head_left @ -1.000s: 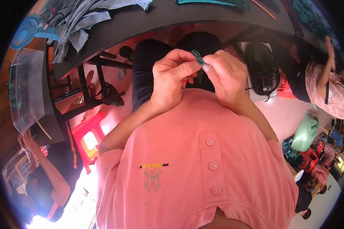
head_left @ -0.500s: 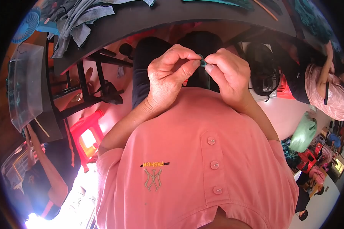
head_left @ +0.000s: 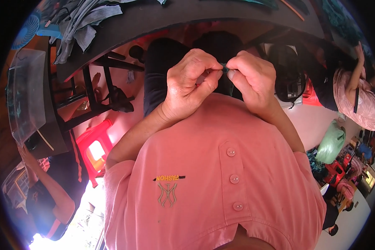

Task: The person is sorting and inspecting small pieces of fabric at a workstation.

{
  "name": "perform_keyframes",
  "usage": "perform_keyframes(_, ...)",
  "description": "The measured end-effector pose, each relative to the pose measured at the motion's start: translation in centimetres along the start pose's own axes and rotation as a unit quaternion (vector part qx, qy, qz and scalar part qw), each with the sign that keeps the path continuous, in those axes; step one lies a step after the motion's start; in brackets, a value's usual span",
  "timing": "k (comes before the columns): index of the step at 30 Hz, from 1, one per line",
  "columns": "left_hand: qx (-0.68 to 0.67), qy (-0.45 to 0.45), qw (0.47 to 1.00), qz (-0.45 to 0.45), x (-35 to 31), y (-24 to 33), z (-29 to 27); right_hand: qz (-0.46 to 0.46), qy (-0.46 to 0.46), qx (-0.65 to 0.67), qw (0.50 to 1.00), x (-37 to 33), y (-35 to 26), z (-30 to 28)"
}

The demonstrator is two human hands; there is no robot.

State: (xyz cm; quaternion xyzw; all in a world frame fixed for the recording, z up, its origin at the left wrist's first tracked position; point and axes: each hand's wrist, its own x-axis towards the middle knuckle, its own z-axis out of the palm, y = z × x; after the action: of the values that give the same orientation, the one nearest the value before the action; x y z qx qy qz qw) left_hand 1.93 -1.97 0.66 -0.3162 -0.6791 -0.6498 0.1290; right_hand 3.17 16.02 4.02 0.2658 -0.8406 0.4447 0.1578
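Observation:
Between my two hands is a small dark teal piece [head_left: 225, 68], perhaps fabric; its exact kind is too small to make out. My left hand [head_left: 191, 79] pinches one side of it between thumb and forefinger. From the other side my right hand [head_left: 254, 77] grips it the same way, with the remaining fingers curled in. Both hands are raised in front of my pink shirt [head_left: 187, 166], above my dark-trousered lap, with their fingertips close together.
A dark table [head_left: 154, 31] curves across the far side, with grey-blue cloth strips [head_left: 87, 29] and a blue fan [head_left: 27, 31] at its left. A clear plastic bin [head_left: 27, 96] and a red stool [head_left: 96, 146] stand left. Co-workers sit on both sides; a green sack [head_left: 331, 141] lies right.
Both hands have shifted slightly to the right, still pinching the teal piece. Less of the piece shows between the fingertips. At the left, a co-worker's arm has moved a little.

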Motion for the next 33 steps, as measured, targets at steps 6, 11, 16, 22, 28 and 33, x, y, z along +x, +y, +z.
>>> perform_keyframes(6, 0.051, -0.025, 0.998, 0.025, 0.2, 0.1, 0.1, -0.021, 0.000, -0.013, 1.000, 0.0, 0.1, -0.2)
perform_keyframes(11, 0.120, -0.053, 0.989, 0.072, 0.6, 0.1, 0.3, -0.027, -0.003, -0.019, 0.999, -0.2, 0.5, -0.4)
perform_keyframes(16, 0.181, -0.082, 0.973, 0.118, 0.6, -0.2, 0.7, -0.022, 0.004, -0.030, 0.999, -0.4, 0.5, -0.4)
perform_keyframes(22, 0.168, -0.075, 0.975, 0.126, 0.6, -0.8, 1.3, -0.004, -0.012, -0.042, 0.999, -1.0, 0.6, -0.5)
perform_keyframes(28, 0.174, -0.062, 0.973, 0.140, 0.7, -1.2, 1.6, 0.029, -0.011, -0.001, 1.000, -1.3, 0.4, -0.6)
perform_keyframes(33, 0.159, -0.068, 0.980, 0.102, 0.6, -0.7, 1.4, 0.053, -0.009, 0.036, 0.998, -1.4, 0.2, -0.5)
